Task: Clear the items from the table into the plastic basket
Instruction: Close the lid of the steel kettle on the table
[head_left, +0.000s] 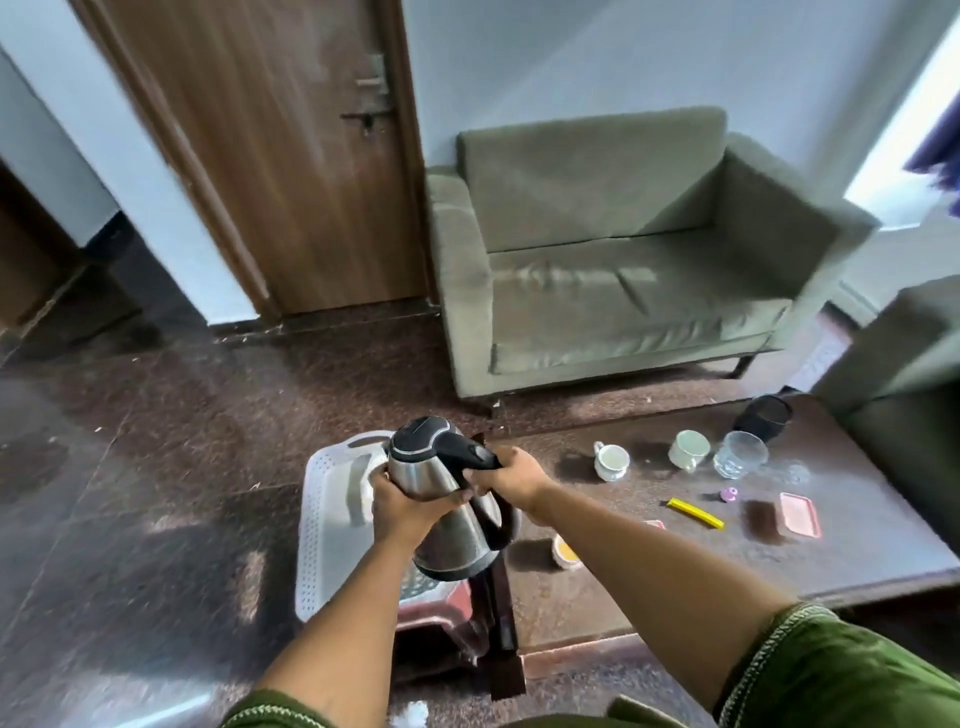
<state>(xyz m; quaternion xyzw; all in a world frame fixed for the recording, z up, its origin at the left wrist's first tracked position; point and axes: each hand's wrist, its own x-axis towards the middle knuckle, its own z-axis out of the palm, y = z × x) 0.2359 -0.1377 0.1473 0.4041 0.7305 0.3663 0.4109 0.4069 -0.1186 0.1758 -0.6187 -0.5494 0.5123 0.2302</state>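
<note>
Kettle (447, 499): steel with black lid and handle, held tilted in the air, above the basket's right edge and the table's left end.
Right hand (511, 475): fingers curled round the black handle.
Left hand (402, 499): fingers wrapped round the steel body from the left.
Basket (332, 525): white, perforated, on a red stool (436, 605) just left of the table.
Table (597, 597): dark brown; two white cups (612, 461), glass bowl (740, 454), yellow stick (695, 513), pink tray (800, 514), small purple piece (730, 495), black mesh holder (766, 417) at the far edge.
Behind: green sofa (613, 244), wooden door (280, 156).

Dark table (857, 551) bears two cups (613, 461), glass (740, 454), pink tray (800, 514)
</note>
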